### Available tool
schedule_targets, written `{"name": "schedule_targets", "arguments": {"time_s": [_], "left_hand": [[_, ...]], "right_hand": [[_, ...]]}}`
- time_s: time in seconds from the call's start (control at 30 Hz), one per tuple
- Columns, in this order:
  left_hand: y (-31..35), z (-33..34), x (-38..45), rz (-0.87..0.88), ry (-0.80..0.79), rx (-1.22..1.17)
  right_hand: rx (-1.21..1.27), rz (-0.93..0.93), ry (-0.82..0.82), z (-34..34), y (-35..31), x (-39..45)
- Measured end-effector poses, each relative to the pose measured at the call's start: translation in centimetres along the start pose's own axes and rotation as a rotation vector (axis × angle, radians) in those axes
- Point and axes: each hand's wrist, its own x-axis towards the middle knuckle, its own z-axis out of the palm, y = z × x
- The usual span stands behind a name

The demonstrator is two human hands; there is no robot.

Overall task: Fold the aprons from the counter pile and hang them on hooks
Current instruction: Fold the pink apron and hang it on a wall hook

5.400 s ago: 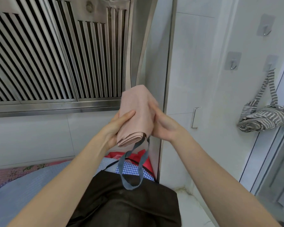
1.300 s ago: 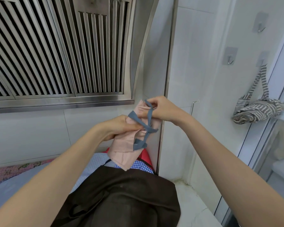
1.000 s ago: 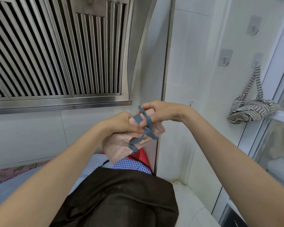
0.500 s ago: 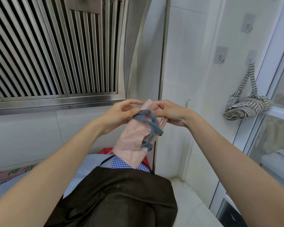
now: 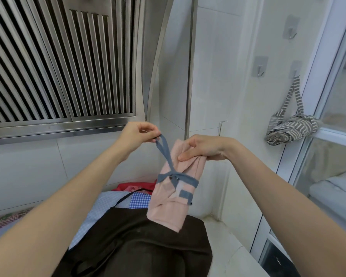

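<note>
While left hand (image 5: 137,136) pinches blue strap (image 5: 164,148) loop and right hand (image 5: 205,147) grips top of folded pink apron (image 5: 176,196), held above worktop (image 5: 226,244) pile: keep strap taut, wrap snug, loop free for hanging; bare hook (image 5: 259,66) far right, striped apron (image 5: 292,128) on neighbouring hook; dark apron (image 5: 140,246) near, on pile; path looks unobstructed.

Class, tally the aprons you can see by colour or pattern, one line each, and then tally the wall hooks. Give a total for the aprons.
Pink apron, held in both hands: 1
Grey striped apron, hanging on a hook: 1
Dark brown apron, top of the counter pile: 1
Blue checked aprons: 2 (light, darker)
Red apron: 1
Aprons in total: 6
Wall hooks: 3 ()
</note>
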Motion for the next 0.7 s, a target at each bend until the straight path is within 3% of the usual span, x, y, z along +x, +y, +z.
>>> {"name": "schedule_targets", "arguments": {"time_s": [0.13,0.2,0.27,0.3,0.37,0.4,0.47,0.57,0.7], "left_hand": [[0.0,1.8,0.8,-0.145,0.147,0.276],[0.9,3.1,-0.1,-0.134,-0.094,0.221],[1.6,5.8,-0.9,-0.052,-0.381,0.334],[1.6,7.3,-0.8,0.022,-0.406,0.43],[1.2,9.3,0.1,0.122,-0.213,0.526],[1.0,9.5,0.8,0.117,-0.101,0.47],[0.5,9.4,2.0,-0.027,-0.052,0.088],[0.7,9.0,2.5,-0.233,-0.193,-0.447],[1.5,10.2,3.8,-0.209,-0.147,-0.566]], "right_hand": [[-0.242,-0.077,0.421,-0.6,0.1,0.5],[-0.294,-0.068,0.642,-1.5,0.5,0.6],[-0.24,-0.046,0.756,-2.0,0.8,0.7],[-0.154,-0.042,0.756,-2.2,0.7,0.7],[0.073,-0.084,0.616,-2.5,0.6,-0.3],[0.204,-0.131,0.503,-2.7,0.4,-1.0],[0.377,-0.201,0.423,-4.2,0.8,-2.6],[0.118,-0.156,0.601,-7.1,2.6,-3.6],[0.05,0.055,0.201,-8.2,5.5,-3.8]]}}
